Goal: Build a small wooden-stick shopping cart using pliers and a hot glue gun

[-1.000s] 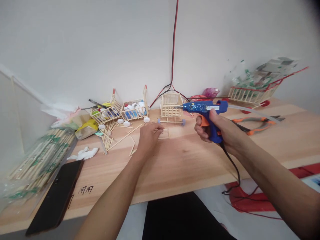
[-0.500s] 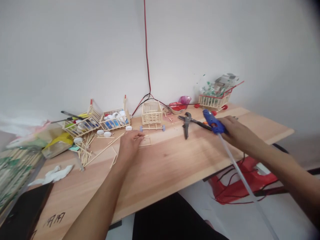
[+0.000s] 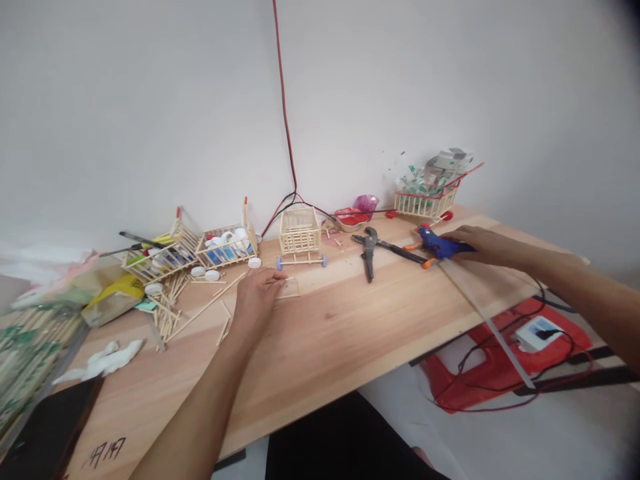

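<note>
My left hand (image 3: 261, 290) is low over the table, its thumb and fingers pinched at a small rectangular frame of thin wooden sticks (image 3: 294, 288) lying flat. Just behind it stands a small stick-built cart (image 3: 300, 233) with pale blue wheels. My right hand (image 3: 480, 241) is closed at the handle of a blue glue gun (image 3: 440, 245), down at the tabletop beside the pliers' orange-tipped handles. A long translucent glue stick (image 3: 493, 327) trails from the gun past the table edge. The black pliers (image 3: 369, 253) lie to the left of the gun.
More stick carts (image 3: 227, 247) stand along the wall, one with red wheels (image 3: 425, 203) at far right. Loose sticks (image 3: 167, 310), a phone (image 3: 47, 427) and white gloves (image 3: 107, 360) lie left. A red stool (image 3: 450, 380) with a power strip (image 3: 537, 333) is below.
My right hand has lowered the glue gun onto the tabletop near the pliers, turning it. My left hand stays at the stick frame. The view has shifted slightly.
</note>
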`<action>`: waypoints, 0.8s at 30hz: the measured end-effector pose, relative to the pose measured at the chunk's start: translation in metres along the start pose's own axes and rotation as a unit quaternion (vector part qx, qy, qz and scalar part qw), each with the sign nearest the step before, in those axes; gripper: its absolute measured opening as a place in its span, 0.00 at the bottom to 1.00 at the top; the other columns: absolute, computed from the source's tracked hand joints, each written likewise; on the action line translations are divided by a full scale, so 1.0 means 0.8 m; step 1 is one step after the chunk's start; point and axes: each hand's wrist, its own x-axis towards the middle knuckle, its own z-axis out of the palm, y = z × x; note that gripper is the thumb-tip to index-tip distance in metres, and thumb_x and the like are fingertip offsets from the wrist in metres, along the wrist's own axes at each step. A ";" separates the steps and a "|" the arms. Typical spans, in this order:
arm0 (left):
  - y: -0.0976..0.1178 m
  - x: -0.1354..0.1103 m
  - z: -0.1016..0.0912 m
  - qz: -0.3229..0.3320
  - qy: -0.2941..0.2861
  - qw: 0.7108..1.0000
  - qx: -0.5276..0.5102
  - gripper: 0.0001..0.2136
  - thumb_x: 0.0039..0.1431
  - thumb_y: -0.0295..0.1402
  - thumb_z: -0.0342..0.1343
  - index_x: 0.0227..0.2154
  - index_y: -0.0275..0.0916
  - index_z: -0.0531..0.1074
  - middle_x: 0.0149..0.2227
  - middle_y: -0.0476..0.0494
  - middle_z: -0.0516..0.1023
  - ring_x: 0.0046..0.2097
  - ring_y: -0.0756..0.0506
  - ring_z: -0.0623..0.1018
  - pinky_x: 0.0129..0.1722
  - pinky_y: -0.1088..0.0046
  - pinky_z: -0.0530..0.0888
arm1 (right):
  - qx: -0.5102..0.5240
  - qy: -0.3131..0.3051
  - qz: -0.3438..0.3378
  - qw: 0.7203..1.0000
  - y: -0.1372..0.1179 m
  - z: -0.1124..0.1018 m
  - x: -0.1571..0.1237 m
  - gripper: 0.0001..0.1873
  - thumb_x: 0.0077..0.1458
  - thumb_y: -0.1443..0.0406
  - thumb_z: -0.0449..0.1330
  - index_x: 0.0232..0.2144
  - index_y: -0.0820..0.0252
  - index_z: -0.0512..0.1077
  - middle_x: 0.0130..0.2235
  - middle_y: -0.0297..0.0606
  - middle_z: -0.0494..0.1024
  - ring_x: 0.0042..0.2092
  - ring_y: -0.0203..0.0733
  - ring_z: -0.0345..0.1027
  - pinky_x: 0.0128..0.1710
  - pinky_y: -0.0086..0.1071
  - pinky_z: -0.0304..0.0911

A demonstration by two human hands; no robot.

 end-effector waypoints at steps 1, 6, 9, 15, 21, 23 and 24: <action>0.000 0.000 0.000 0.000 0.002 1.000 -0.001 0.07 0.56 0.32 0.53 0.31 0.41 0.77 0.35 0.46 0.81 0.41 0.43 0.77 0.44 0.66 0.69 | 0.004 -0.008 0.007 1.000 -0.001 -0.002 0.001 0.19 0.55 0.68 0.60 0.49 0.70 0.74 0.47 0.58 0.74 0.44 0.43 0.68 0.45 0.33 0.56; 0.001 0.001 0.000 0.001 0.003 1.000 -0.011 0.06 0.55 0.31 0.54 0.30 0.41 0.77 0.35 0.46 0.81 0.41 0.43 0.77 0.45 0.66 0.70 | -0.029 -0.019 0.050 0.998 -0.007 -0.006 0.002 0.23 0.52 0.70 0.63 0.51 0.72 0.72 0.47 0.58 0.76 0.44 0.45 0.69 0.45 0.34 0.56; 0.001 0.001 0.001 -0.006 0.005 1.000 -0.013 0.06 0.54 0.29 0.55 0.29 0.40 0.77 0.34 0.46 0.81 0.41 0.44 0.77 0.45 0.67 0.70 | -0.067 0.000 0.036 0.997 0.004 0.003 0.002 0.22 0.52 0.70 0.63 0.51 0.73 0.72 0.50 0.61 0.74 0.49 0.46 0.68 0.48 0.34 0.55; -0.001 -0.001 0.003 -0.010 0.011 1.000 -0.018 0.06 0.53 0.28 0.56 0.30 0.41 0.77 0.34 0.48 0.81 0.40 0.45 0.77 0.44 0.68 0.70 | -0.108 -0.002 0.073 0.991 0.025 0.002 -0.001 0.29 0.45 0.69 0.69 0.52 0.67 0.72 0.55 0.61 0.70 0.54 0.50 0.65 0.52 0.35 0.55; -0.005 -0.001 0.005 -0.013 0.013 1.000 -0.026 0.06 0.53 0.26 0.56 0.29 0.41 0.78 0.34 0.48 0.81 0.40 0.45 0.77 0.43 0.68 0.69 | 0.009 0.088 0.122 0.989 -0.100 -0.028 -0.010 0.18 0.54 0.59 0.62 0.48 0.57 0.75 0.49 0.50 0.77 0.43 0.48 0.73 0.40 0.39 0.62; -0.005 -0.001 0.004 -0.011 0.016 0.999 -0.027 0.06 0.53 0.25 0.57 0.29 0.40 0.78 0.34 0.48 0.81 0.40 0.45 0.77 0.43 0.68 0.69 | 0.116 0.090 0.040 0.988 -0.177 -0.009 -0.006 0.14 0.57 0.58 0.58 0.44 0.53 0.76 0.45 0.42 0.79 0.41 0.46 0.73 0.40 0.37 0.63; -0.005 -0.001 0.004 -0.009 0.016 0.999 -0.027 0.06 0.53 0.25 0.57 0.29 0.40 0.77 0.34 0.48 0.81 0.40 0.45 0.77 0.43 0.68 0.69 | 0.178 0.063 -0.021 0.982 -0.215 0.006 -0.002 0.15 0.58 0.58 0.56 0.43 0.54 0.76 0.44 0.42 0.80 0.42 0.45 0.73 0.40 0.35 0.63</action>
